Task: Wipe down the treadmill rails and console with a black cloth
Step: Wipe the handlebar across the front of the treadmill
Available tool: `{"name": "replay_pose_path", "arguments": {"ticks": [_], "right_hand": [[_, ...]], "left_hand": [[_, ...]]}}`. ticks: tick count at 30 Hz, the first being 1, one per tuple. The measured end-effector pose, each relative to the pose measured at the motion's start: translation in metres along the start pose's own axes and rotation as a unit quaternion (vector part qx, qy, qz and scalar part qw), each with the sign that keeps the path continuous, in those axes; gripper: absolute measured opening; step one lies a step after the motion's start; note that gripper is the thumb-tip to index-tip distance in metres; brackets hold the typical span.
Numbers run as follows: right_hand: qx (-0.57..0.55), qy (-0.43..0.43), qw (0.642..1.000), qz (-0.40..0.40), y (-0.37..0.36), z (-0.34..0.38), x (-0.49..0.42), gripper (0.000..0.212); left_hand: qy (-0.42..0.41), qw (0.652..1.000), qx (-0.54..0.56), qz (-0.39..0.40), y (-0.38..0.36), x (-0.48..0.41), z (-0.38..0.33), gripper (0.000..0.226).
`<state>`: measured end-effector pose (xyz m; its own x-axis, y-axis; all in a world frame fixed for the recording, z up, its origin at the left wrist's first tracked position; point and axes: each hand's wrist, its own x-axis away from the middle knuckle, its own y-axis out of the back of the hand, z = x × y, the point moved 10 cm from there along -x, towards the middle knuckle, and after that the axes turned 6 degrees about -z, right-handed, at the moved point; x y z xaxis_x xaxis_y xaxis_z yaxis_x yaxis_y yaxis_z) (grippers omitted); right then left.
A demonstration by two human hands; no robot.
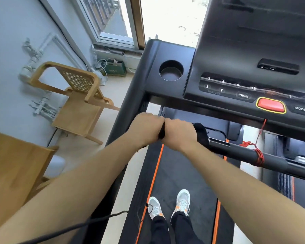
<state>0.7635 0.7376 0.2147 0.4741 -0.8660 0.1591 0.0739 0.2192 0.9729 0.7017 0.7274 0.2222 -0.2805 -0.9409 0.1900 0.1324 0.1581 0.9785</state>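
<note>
Rail-wiping step in hand. Left hand [145,128] and right hand [179,133] sit side by side below the console [253,71], fingers closed around the black cloth [202,132] wrapped on the crossbar rail [245,152]. Next: slide the cloth along toward the red cord [259,155], keeping grip firm.

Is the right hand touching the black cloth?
Touching. The head view shows the right hand closed over the black cloth, which pokes out from under it on the crossbar.

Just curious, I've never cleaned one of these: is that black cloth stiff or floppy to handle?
Probably floppy: the black cloth drapes over the handlebar and bunches between the left hand and right hand. It looks thin, so likely light. Bunching suggests easy gripping.
</note>
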Motion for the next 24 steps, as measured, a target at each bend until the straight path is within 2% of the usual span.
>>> {"name": "replay_pose_path", "arguments": {"ticks": [2, 3, 5, 7, 9, 11, 13, 15, 17, 19, 21, 23, 24], "right_hand": [[0.048, 0.026, 0.991, -0.125, 0.012, 0.019, 0.010, 0.024], [0.049, 0.035, 0.986, -0.156, 0.016, 0.027, 0.009, 0.026], [0.000, 0.034, 0.994, -0.102, 0.010, 0.038, -0.005, 0.024], [-0.035, 0.031, 0.999, -0.020, 0.001, 0.042, -0.021, 0.022], [-0.084, 0.038, 0.994, 0.055, -0.009, 0.040, -0.034, 0.022], [-0.155, 0.048, 0.972, 0.169, -0.029, 0.037, -0.042, 0.022], [-0.244, 0.037, 0.930, 0.273, -0.043, 0.035, -0.042, 0.029], [-0.315, 0.005, 0.882, 0.350, -0.051, 0.033, -0.037, 0.036], [-0.350, -0.034, 0.844, 0.405, -0.060, 0.029, -0.030, 0.037], [-0.354, -0.042, 0.831, 0.426, -0.061, 0.029, -0.024, 0.035], [-0.344, -0.034, 0.848, 0.402, -0.052, 0.032, -0.025, 0.027], [-0.266, 0.000, 0.906, 0.328, -0.038, 0.033, -0.029, 0.018], [-0.206, 0.018, 0.940, 0.273, -0.029, 0.033, -0.028, 0.014]], "left_hand": [[-0.002, 0.988, -0.025, -0.151, 0.014, 0.033, 0.003, 0.031], [0.004, 0.981, -0.024, -0.192, 0.017, 0.047, 0.007, 0.036], [0.016, 0.973, -0.042, -0.228, 0.021, 0.065, 0.017, 0.036], [0.015, 0.972, -0.068, -0.226, 0.025, 0.064, 0.021, 0.033], [0.004, 0.976, -0.069, -0.207, 0.024, 0.053, 0.021, 0.029], [-0.014, 0.983, -0.061, -0.175, 0.024, 0.036, 0.022, 0.021], [-0.033, 0.993, -0.080, -0.080, 0.017, 0.017, 0.020, 0.014], [-0.056, 0.992, -0.110, 0.031, 0.011, 0.002, 0.019, 0.017], [-0.084, 0.979, -0.145, 0.112, 0.010, -0.009, 0.015, 0.020], [-0.097, 0.971, -0.157, 0.151, 0.007, -0.011, 0.013, 0.023], [-0.088, 0.977, -0.149, 0.125, 0.003, -0.006, 0.012, 0.018], [-0.050, 0.991, -0.121, 0.009, 0.011, 0.003, 0.013, 0.005], [-0.018, 0.993, -0.104, -0.051, 0.015, 0.011, 0.013, 0.010]]}}
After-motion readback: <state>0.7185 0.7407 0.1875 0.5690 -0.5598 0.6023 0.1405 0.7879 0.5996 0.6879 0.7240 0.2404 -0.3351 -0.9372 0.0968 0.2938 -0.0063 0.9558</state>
